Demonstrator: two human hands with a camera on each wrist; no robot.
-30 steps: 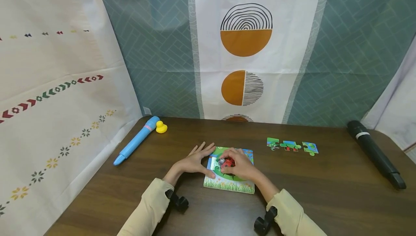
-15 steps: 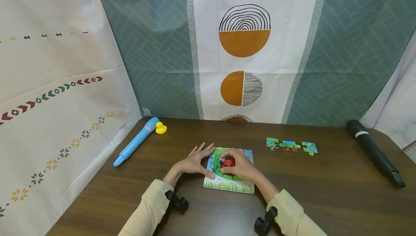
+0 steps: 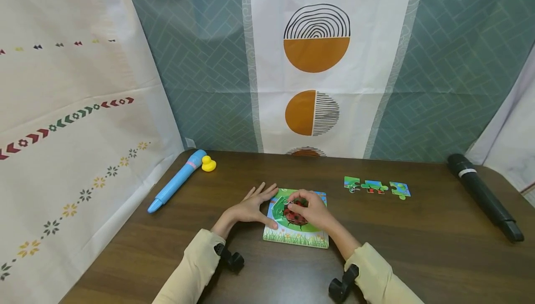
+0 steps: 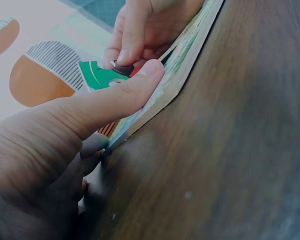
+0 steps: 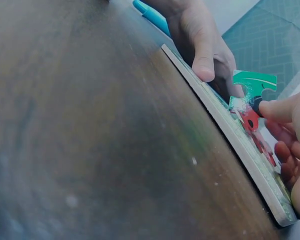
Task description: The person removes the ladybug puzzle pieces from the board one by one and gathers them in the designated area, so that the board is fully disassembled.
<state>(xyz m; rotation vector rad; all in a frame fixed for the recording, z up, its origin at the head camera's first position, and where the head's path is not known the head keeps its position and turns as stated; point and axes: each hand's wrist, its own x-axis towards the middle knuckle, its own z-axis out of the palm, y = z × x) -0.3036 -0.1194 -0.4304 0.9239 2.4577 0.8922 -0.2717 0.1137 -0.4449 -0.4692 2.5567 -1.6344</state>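
Pinching one puzzle piece between thumb and fingertips, the right hand holds it over the middle of the puzzle board. The piece is green at one end and red with black spots at the other, part of a ladybug picture; in the wrist views its green end stands lifted above the board while the red end is low against it. So the grip of the right hand is clamped on the piece. The left hand lies flat with straight fingers on the worktop, and its thumb presses the left edge of the board.

The board is one square tray with a strip of grass and flowers along its near edge and green above it. It lies flat near the front middle of the worktop.

Counted: one board, one piece in the hand, and three loose pieces in a row to the right, well apart from the board. At the far left lie one blue pen-shaped toy and one yellow duck, just beside each other. One black cylinder lies at the right edge.
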